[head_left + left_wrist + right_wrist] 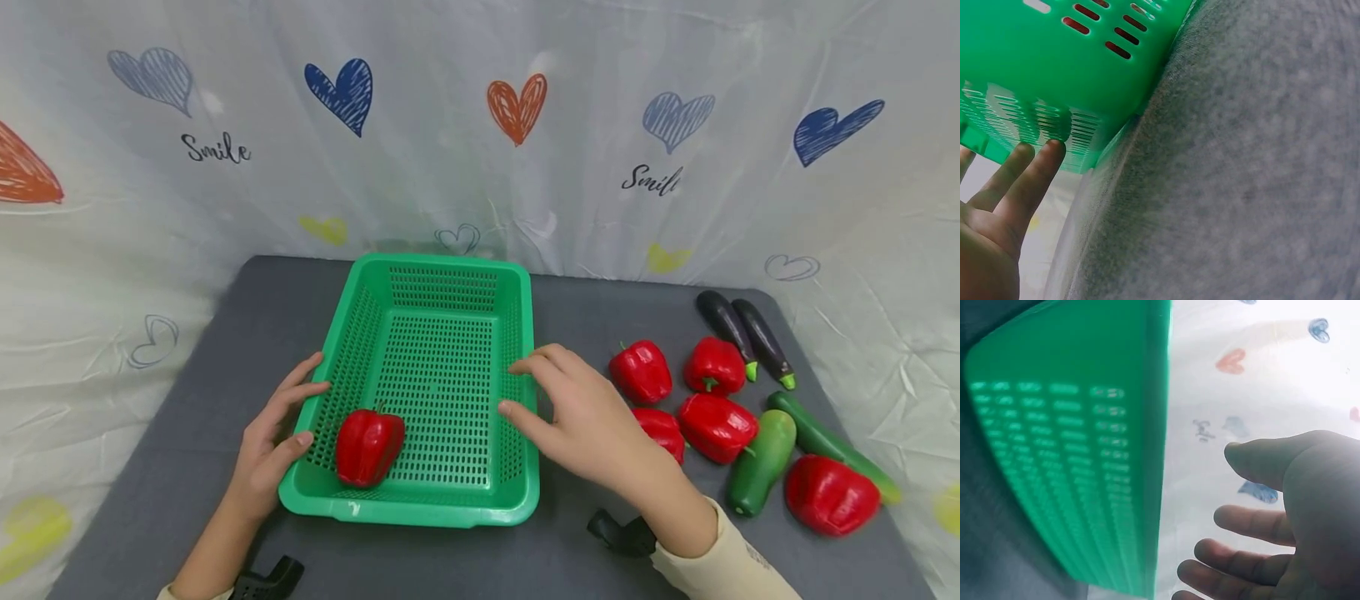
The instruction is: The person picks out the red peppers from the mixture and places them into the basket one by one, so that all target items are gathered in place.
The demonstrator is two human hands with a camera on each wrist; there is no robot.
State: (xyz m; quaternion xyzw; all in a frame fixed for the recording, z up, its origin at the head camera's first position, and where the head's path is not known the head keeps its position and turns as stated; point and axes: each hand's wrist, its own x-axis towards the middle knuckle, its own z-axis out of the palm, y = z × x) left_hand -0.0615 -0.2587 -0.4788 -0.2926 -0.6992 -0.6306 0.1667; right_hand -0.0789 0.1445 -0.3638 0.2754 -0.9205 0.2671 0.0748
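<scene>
I find the left hand (266, 446) with fingers extended and spread, thumb set apart. Right hand (581, 408): back uppermost, fingers slightly bent, thumb clear of the fingertips. Both forearms (213, 537) reach forward.

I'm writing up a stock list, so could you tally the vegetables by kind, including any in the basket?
Red peppers: 6 (1 in the green basket, 5 on the table)
Dark purple eggplants: 2
Green cucumber-like vegetables: 2
Total: 10
</scene>
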